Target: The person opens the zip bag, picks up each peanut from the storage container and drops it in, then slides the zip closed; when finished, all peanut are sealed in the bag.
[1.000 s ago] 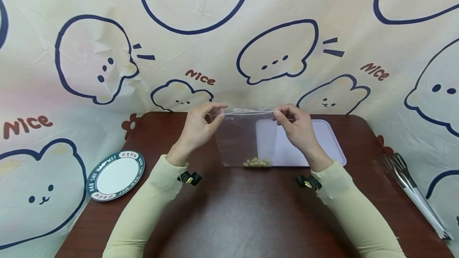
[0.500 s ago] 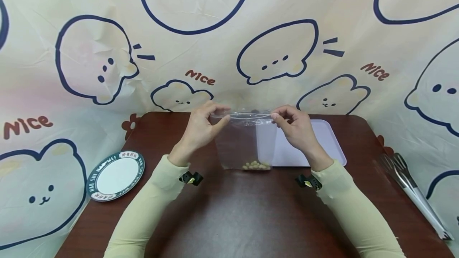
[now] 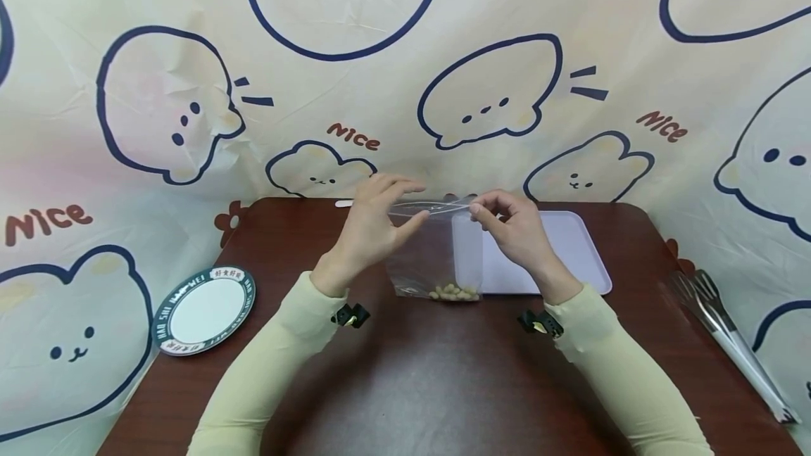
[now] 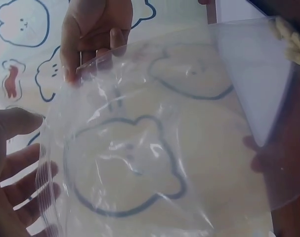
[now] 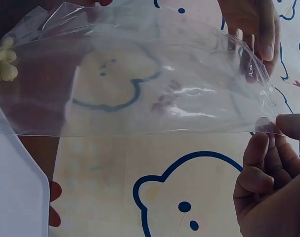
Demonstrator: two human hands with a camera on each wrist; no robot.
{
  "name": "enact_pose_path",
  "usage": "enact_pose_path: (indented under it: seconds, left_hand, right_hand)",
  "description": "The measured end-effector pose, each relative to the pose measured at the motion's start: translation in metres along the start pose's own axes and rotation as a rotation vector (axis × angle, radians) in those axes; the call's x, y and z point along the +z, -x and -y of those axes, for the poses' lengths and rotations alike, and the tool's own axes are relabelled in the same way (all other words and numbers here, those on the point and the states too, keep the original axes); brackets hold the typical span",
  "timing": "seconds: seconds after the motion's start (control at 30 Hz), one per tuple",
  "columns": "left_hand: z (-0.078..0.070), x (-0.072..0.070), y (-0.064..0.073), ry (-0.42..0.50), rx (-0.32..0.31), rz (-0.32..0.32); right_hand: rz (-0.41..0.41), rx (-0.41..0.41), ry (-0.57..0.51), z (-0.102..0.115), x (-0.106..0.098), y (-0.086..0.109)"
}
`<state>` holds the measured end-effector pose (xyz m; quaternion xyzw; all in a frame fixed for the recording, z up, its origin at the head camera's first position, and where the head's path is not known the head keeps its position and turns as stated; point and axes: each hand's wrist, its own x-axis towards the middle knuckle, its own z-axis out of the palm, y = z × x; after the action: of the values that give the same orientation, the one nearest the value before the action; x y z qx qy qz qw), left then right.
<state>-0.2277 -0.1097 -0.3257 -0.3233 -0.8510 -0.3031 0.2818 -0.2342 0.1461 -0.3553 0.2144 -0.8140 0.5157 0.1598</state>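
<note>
A clear zip-top bag hangs upright over the table, its mouth slightly parted. Pale, knobbly pieces like peanuts lie in its bottom corner; the left wrist view shows some of these peanuts at its edge. My right hand pinches the bag's top right corner between thumb and fingers, as the right wrist view confirms. At the other end of the mouth is my left hand, thumb and fingers spread apart. In the left wrist view, this left hand has its fingers behind the zip edge and its thumb in front.
Behind the bag and right hand lies a pale rectangular tray. A green-rimmed plate is at the left table edge, metal tongs at the right. A small white object shows at the back, partly behind the left hand.
My left hand has moved right along the bag's mouth and its thumb and fingers have spread. My right hand has shifted slightly left, still pinching the corner. The mouth has parted a little.
</note>
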Motion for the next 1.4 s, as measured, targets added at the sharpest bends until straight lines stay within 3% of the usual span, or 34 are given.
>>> enact_pose_path:
  seconds: [0.13,0.37,0.6,0.8,1.2,1.4]
  left_hand:
    - [-0.005,0.002,-0.004,-0.051,0.035,0.047]
    - [-0.011,0.005,-0.007,-0.036,-0.020,0.188]
    - [-0.016,0.009,-0.009,-0.014,-0.051,0.248]
    - [-0.018,0.011,-0.009,0.008,-0.057,0.257]
    - [-0.017,0.013,-0.008,0.017,-0.009,0.221]
    - [-0.021,0.013,-0.009,0.019,-0.042,0.238]
  right_hand:
    - [0.028,-0.003,-0.011,0.000,0.003,0.000]
    - [0.058,0.023,-0.023,0.002,0.005,0.002]
    - [0.079,0.025,-0.026,0.004,0.008,0.003]
    - [0.095,0.019,-0.021,0.004,0.010,0.004]
    - [0.123,0.050,-0.022,0.007,0.011,0.004]
    - [0.131,0.032,-0.033,0.008,0.011,0.004]
